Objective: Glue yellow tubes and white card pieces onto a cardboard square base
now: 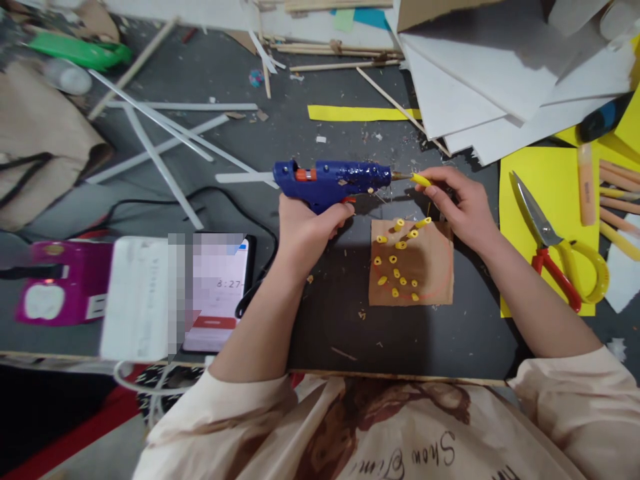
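My left hand (313, 230) is wrapped round the grip of a blue hot glue gun (345, 179), its thumb by the orange trigger. A white glue stick (245, 178) pokes out of the gun's back end. Between the fingertips of my right hand (457, 200) is a small rolled yellow paper tube (421, 180), its left end at the gun's metal nozzle (400, 176). Below both hands lies a square of brown cardboard (435, 267) with a faint red curved line. Several short yellow paper tubes (393, 259) stand on it, mostly over its left part.
Scissors (547, 240) lie on yellow paper (520, 193) at right. Loose glue sticks (160, 167) and a black cable (200, 190) spread at left. A phone (220, 300) and a white box (135, 297) sit near the front edge. White boards (480, 87) are stacked at back right.
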{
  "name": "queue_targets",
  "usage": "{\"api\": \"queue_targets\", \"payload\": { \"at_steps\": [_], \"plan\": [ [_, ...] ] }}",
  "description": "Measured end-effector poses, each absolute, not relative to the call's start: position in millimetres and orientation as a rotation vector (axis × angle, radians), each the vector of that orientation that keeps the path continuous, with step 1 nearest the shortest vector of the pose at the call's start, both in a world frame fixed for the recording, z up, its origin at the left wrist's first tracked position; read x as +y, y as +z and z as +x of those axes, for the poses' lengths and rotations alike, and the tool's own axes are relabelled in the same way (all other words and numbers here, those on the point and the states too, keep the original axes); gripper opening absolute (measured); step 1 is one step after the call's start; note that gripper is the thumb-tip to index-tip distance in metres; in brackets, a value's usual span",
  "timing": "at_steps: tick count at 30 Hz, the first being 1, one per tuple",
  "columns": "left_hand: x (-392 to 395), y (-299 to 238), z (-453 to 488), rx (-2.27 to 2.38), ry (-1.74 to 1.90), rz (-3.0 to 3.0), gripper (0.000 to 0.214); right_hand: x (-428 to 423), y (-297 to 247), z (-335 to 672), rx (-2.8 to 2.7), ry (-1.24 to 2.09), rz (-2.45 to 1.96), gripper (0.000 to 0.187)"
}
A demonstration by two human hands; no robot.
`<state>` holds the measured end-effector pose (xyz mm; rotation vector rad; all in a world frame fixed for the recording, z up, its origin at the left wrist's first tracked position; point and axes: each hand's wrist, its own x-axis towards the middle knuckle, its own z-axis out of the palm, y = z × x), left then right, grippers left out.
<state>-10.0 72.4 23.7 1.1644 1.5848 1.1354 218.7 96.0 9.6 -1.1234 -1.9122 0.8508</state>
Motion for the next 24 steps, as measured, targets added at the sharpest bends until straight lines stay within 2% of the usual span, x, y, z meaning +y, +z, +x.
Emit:
{"api": "queue_targets", "payload": {
  "at_steps": [20,24],
  "plan": [
    [72.9,19.0,-13.2,1.582,1.148,1.200,0.022,95.0,10.6,218.9,-1.862,0.877,-1.097,0.021],
    [73.4,18.1,-13.3,1.592,1.132,1.213,0.016,94.1,10.2,217.9,-1.877,0.884,-1.137,0.024]
  ]
}}
